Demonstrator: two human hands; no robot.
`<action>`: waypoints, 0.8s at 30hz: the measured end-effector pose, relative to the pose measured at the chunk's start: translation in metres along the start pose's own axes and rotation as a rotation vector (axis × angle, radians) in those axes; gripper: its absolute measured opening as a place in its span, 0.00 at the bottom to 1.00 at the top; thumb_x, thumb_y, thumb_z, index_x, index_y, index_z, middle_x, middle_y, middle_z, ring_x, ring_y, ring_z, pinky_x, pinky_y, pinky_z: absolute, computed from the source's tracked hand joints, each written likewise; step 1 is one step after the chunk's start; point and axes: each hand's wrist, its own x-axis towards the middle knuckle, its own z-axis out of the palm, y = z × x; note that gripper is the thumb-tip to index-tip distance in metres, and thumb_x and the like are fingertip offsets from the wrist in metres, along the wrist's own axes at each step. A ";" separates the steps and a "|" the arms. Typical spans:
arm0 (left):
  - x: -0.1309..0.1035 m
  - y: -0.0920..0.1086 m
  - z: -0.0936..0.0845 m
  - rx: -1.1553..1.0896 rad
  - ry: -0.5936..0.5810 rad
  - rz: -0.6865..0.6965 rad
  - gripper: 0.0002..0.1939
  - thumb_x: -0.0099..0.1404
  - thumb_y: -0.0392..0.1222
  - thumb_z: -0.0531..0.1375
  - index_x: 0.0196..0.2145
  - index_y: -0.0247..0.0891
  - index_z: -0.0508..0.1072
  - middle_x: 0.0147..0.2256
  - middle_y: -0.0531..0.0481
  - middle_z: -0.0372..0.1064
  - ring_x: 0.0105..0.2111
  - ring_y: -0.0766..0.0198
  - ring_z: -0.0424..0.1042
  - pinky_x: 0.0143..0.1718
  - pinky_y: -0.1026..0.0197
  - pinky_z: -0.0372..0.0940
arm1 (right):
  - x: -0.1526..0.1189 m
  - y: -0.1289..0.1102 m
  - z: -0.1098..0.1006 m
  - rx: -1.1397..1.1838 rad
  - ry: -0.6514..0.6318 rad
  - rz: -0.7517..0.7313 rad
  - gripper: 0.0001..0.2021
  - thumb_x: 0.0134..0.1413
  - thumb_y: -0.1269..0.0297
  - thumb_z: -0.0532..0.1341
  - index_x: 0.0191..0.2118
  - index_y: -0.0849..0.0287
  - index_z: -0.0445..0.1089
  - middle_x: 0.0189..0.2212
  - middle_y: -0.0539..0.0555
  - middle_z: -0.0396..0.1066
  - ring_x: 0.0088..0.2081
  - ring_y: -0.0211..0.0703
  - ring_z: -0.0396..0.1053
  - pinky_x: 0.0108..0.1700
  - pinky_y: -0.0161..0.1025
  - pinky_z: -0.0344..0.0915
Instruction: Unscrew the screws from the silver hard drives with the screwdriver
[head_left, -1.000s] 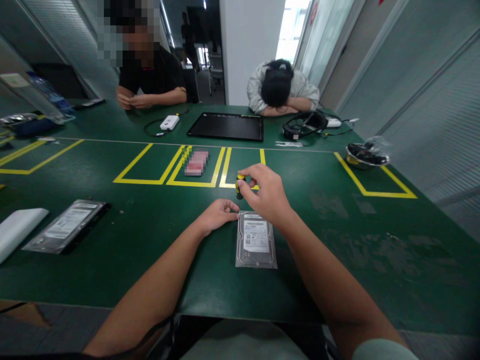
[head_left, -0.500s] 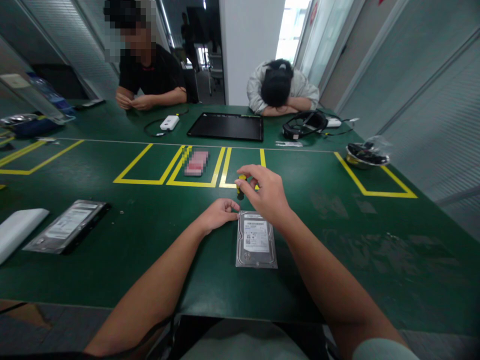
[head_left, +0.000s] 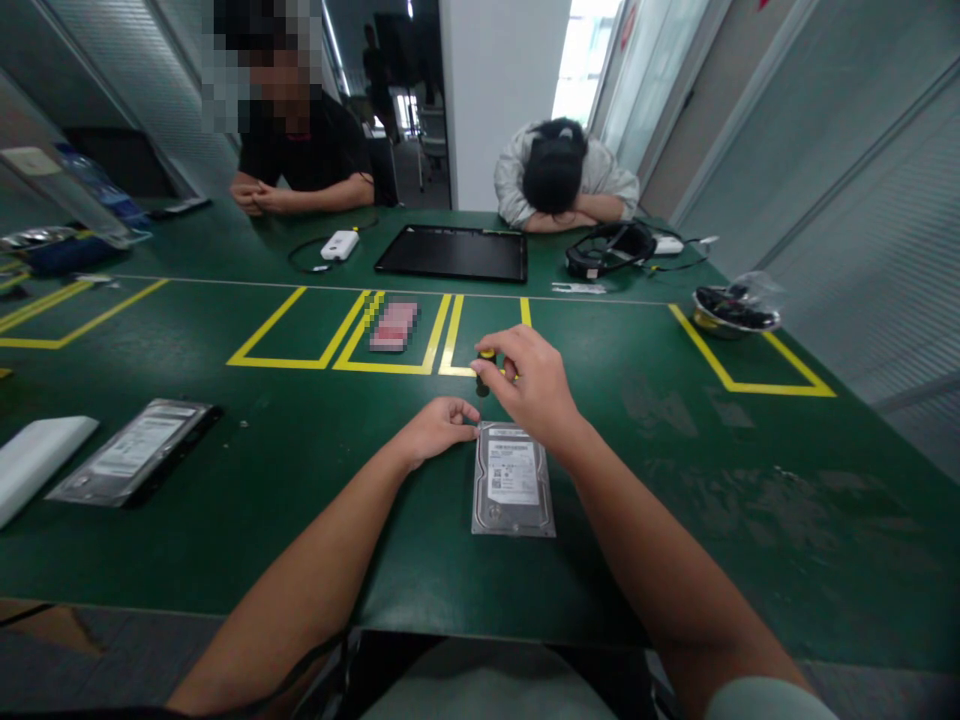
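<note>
A silver hard drive (head_left: 514, 485) with a white label lies flat on the green table in front of me. My right hand (head_left: 529, 375) pinches a small black and yellow screwdriver (head_left: 484, 375), held upright over the drive's far left corner. Its thin tip is too small to make out clearly. My left hand (head_left: 441, 430) touches that same corner, with thumb and fingers curled close to it; whether anything small is between them is hidden.
At the left lie a second hard drive (head_left: 135, 452) and a white box (head_left: 41, 460). Beyond the yellow tape are a black panel (head_left: 454, 253), a pink item (head_left: 394, 326), headgear (head_left: 611, 248) and a bowl of dark parts (head_left: 735, 308). Two people sit across the table.
The screwdriver has turned slightly in my right hand, which has shifted very little. My left hand and the drive are still. The person at the far left has brought their hands together.
</note>
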 end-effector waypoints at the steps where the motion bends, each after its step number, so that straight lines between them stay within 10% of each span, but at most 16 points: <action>1: 0.000 0.000 0.000 -0.001 -0.001 -0.002 0.18 0.50 0.44 0.70 0.36 0.34 0.71 0.20 0.57 0.63 0.21 0.69 0.62 0.22 0.67 0.52 | 0.000 0.000 0.000 -0.001 0.006 0.001 0.06 0.58 0.66 0.62 0.40 0.59 0.73 0.37 0.54 0.74 0.38 0.42 0.70 0.42 0.40 0.66; 24: 0.001 -0.003 -0.001 0.016 -0.012 0.018 0.17 0.51 0.44 0.69 0.36 0.34 0.71 0.19 0.60 0.57 0.18 0.71 0.56 0.21 0.67 0.47 | 0.001 0.000 -0.002 0.035 0.030 -0.009 0.02 0.58 0.67 0.62 0.36 0.58 0.72 0.34 0.51 0.72 0.35 0.39 0.67 0.39 0.38 0.63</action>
